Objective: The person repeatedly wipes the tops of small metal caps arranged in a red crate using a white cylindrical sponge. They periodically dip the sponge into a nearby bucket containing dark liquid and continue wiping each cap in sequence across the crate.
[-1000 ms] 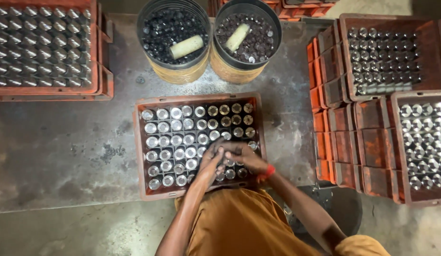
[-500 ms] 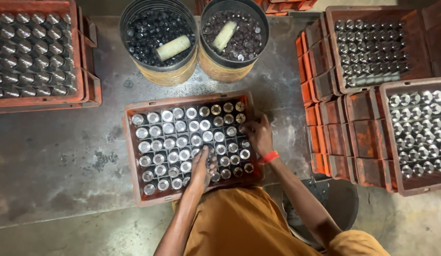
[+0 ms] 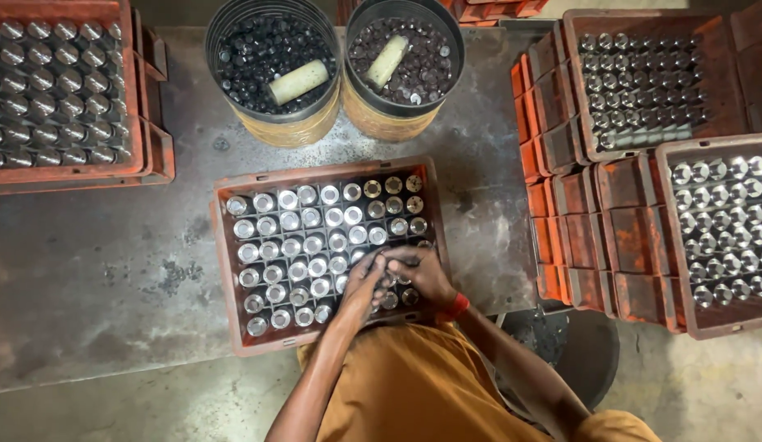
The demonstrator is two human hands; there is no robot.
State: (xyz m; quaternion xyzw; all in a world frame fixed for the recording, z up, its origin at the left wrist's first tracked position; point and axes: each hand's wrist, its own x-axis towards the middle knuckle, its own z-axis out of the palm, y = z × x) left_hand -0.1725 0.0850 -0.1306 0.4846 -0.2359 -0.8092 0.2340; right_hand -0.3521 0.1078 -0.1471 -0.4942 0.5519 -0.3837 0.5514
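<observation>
A worker's left hand (image 3: 363, 282) and right hand (image 3: 423, 274) meet, fingers curled together over the near right corner of a red crate (image 3: 227, 270) packed with upright metal cylinders (image 3: 315, 225); whether they grip a piece cannot be told. Two black buckets (image 3: 274, 123) of dark parts stand beyond, stacked crates (image 3: 610, 245) at right.

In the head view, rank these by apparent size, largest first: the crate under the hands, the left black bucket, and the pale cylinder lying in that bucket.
1. crate under the hands
2. left black bucket
3. pale cylinder
</observation>
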